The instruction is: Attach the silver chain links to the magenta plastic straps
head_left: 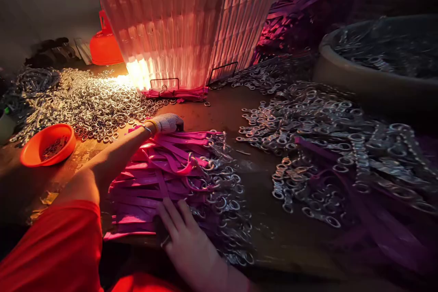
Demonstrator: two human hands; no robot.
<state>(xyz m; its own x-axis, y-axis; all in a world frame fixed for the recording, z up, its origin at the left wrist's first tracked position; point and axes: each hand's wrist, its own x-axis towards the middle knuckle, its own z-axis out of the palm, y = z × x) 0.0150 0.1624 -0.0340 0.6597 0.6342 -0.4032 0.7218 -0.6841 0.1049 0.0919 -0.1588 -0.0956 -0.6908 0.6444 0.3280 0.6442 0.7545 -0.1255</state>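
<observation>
A wide pile of pink straps [147, 191] with metal clasps and rings [226, 205] at their right ends lies in front of me on the table. At its far edge is my left hand [167, 123], in a white dotted glove, touching or just beside the straps. Its fingers curve down out of sight, with a dark patch at the tip, so I cannot tell whether it grips anything. My bare right hand [193, 242] rests on the near part of the pile. Its fingers stretch forward over the straps, and the thumb side is in shadow.
Metal rings and clasps [99, 96] heap at the left, beside an orange bowl [49, 146] of small parts. A ribbed translucent panel [171, 23] and red lamp [106, 45] stand behind. More metal clasps [308, 118] and a large tub [328, 68] sit at the right.
</observation>
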